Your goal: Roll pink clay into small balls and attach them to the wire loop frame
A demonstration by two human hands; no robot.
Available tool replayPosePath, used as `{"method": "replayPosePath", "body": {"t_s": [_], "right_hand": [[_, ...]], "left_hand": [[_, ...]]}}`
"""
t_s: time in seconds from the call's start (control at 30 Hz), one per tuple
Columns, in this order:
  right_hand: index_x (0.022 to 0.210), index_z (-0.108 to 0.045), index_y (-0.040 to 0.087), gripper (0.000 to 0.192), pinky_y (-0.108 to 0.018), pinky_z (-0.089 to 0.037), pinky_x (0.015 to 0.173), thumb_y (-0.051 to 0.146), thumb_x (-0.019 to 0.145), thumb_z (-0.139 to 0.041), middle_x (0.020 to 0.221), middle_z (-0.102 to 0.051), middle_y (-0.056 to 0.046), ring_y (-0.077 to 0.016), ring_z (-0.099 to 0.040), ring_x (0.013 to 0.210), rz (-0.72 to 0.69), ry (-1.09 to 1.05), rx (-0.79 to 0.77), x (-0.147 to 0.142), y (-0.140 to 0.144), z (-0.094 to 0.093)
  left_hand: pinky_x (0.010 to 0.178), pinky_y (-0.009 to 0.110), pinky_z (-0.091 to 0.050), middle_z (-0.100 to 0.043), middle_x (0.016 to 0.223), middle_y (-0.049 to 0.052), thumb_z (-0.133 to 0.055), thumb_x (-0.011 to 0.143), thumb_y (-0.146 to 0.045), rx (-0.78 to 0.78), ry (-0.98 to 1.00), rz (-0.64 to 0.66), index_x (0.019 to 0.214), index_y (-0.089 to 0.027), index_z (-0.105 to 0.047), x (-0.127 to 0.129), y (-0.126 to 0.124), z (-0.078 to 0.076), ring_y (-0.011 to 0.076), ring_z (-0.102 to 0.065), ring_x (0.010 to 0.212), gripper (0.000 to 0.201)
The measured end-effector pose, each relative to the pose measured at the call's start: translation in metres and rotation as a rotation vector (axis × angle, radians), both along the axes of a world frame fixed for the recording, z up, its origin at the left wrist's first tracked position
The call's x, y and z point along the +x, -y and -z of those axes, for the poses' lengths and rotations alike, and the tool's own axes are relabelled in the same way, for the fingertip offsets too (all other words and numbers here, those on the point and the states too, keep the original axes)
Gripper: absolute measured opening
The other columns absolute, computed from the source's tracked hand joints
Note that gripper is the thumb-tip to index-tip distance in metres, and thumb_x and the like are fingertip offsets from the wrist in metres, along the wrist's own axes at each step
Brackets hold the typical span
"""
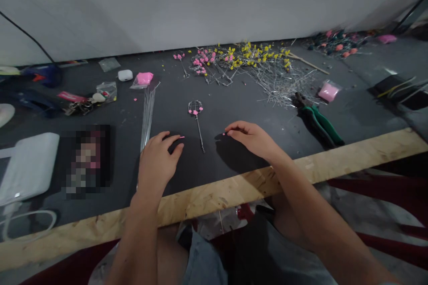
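A pixelated patch (87, 161) conceals one object on the dark mat, the white pad (28, 167) is cut off by the left edge, and the far-right clutter (337, 42) is too blurred to identify.

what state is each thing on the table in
left hand: flat on table, by a pink bit
right hand: fingertips at a pink bit
wire stem: lying flat, pink beads on top
pliers: lying shut
pink bag: lying, closure unclear
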State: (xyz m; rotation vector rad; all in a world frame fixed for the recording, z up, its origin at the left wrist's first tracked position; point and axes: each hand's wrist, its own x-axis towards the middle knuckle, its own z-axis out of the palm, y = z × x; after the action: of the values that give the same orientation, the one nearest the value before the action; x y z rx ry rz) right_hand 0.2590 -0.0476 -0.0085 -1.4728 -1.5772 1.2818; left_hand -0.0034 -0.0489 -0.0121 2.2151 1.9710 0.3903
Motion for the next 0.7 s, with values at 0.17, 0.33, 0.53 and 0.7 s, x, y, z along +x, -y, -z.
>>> {"method": "replayPosePath", "body": {"t_s": [0.17, 0.33, 0.53, 0.7], "right_hand": [[0.094, -0.063, 0.022, 0.023, -0.025, -0.036, 0.058, 0.037, 0.082, -0.050, 0.082, -0.062, -0.002, -0.0115, -0.049, 0.064, -0.002, 0.010, 0.002, 0.000, 0.000, 0.000], [0.094, -0.063, 0.022, 0.023, -0.025, -0.036, 0.057, 0.037, 0.082, -0.050, 0.082, -0.063, -0.002, -0.0115, -0.050, 0.065, -0.003, 0.005, 0.005, 0.000, 0.000, 0.000], [0.093, -0.064, 0.022, 0.023, -0.024, -0.036, 0.056, 0.037, 0.082, -0.051, 0.080, -0.062, -0.002, -0.0107, -0.049, 0.062, 0.010, -0.011, -0.010, -0.001, 0.001, 0.001], [0.094, -0.063, 0.022, 0.024, -0.024, -0.036, 0.055, 0.038, 0.082, -0.051, 0.081, -0.062, -0.002, -0.0105, -0.048, 0.061, 0.038, -0.032, -0.007, -0.002, 0.001, 0.000]], "left_hand": [[0.095, 0.041, -0.041, -0.062, 0.116, 0.009, -0.053, 0.081, -0.034, 0.026, 0.082, 0.006, 0.100, -0.019, -0.066, -0.002, -0.002, -0.001, 0.0257, -0.055, 0.108, 0.027], [0.090, 0.038, -0.043, -0.067, 0.103, 0.006, -0.055, 0.080, -0.031, 0.021, 0.200, -0.050, 0.095, -0.021, -0.065, 0.004, -0.002, -0.008, 0.0231, -0.059, 0.100, 0.021], [0.079, 0.034, -0.048, -0.068, 0.090, 0.003, -0.059, 0.077, -0.034, -0.066, 0.440, -0.148, 0.093, -0.023, -0.065, 0.018, 0.002, -0.015, 0.0186, -0.062, 0.083, 0.021], [0.075, 0.031, -0.048, -0.068, 0.087, 0.003, -0.061, 0.076, -0.037, -0.096, 0.663, -0.089, 0.090, -0.021, -0.064, 0.025, 0.005, -0.014, 0.0168, -0.062, 0.079, 0.022]]}}
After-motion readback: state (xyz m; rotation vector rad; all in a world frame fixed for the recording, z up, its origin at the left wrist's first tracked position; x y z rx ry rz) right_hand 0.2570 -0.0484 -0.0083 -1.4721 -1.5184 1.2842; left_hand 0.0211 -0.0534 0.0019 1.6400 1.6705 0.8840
